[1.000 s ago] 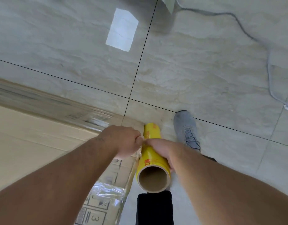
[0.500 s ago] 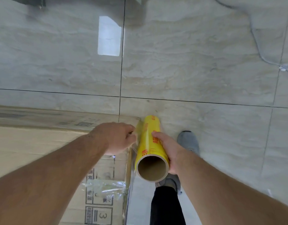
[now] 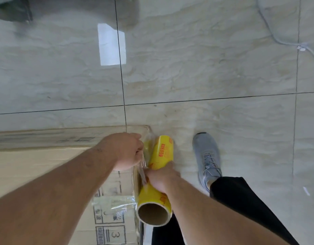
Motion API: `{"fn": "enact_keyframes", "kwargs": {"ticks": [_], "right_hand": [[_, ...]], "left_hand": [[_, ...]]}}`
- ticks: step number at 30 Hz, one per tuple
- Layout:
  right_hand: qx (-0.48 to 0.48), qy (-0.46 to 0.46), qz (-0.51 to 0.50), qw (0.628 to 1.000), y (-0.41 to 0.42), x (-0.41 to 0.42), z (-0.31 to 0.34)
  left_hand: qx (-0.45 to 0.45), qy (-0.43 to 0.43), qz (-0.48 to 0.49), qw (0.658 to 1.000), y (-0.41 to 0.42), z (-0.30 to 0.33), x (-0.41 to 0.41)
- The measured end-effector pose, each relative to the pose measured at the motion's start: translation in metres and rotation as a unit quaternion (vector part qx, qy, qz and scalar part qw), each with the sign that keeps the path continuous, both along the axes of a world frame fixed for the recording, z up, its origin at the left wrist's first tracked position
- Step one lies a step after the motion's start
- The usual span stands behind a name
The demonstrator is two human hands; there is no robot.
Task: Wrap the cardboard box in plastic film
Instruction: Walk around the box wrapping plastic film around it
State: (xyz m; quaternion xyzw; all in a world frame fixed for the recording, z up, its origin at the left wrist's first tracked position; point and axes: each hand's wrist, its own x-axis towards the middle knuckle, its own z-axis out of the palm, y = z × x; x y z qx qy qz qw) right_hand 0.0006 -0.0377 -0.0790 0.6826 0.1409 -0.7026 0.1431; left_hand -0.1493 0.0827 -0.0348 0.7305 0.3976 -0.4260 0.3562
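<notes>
A large cardboard box (image 3: 37, 167) fills the lower left, its top edge and near corner covered in clear film. My right hand (image 3: 161, 177) grips the middle of a yellow roll of plastic film (image 3: 161, 152), whose open cardboard core faces me at the bottom. My left hand (image 3: 126, 151) is at the box's corner, just left of the roll, and pinches the loose clear film (image 3: 143, 167) that stretches from the roll. A crumpled piece of film (image 3: 115, 202) clings to the box's printed side.
Glossy marble-look floor tiles (image 3: 205, 68) spread all around. My grey sneaker (image 3: 207, 156) and black trouser leg stand right of the roll. A pale cable (image 3: 276, 36) snakes across the upper right. A dark object (image 3: 13, 11) sits at the top left.
The view has swung so the box corner sits more central. My right hand slid nearer along the roll, and my left hand pulled a strip of film away from it.
</notes>
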Motion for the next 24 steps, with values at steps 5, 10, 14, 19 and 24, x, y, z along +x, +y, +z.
{"fn": "enact_keyframes", "kwargs": {"ticks": [5,10,14,19,24], "right_hand": [[-0.063,-0.021,-0.183,0.981,-0.021,0.010,-0.012],[-0.138,0.044,-0.406,0.902,-0.053,0.016,0.011],[-0.110,0.047,-0.408,0.905,-0.052,0.014,0.008],[-0.027,-0.009,-0.295,0.955,-0.056,0.020,-0.003],[-0.010,0.030,-0.178,0.983,-0.071,0.008,-0.006]], "left_hand": [[0.012,-0.018,-0.008,1.000,-0.001,-0.003,0.001],[0.045,-0.038,-0.033,0.998,-0.004,-0.008,-0.005],[0.085,-0.054,-0.129,0.986,-0.010,-0.006,-0.001],[0.109,-0.062,-0.133,0.983,-0.007,-0.010,-0.002],[0.108,-0.044,-0.113,0.987,-0.005,-0.015,-0.002]]}}
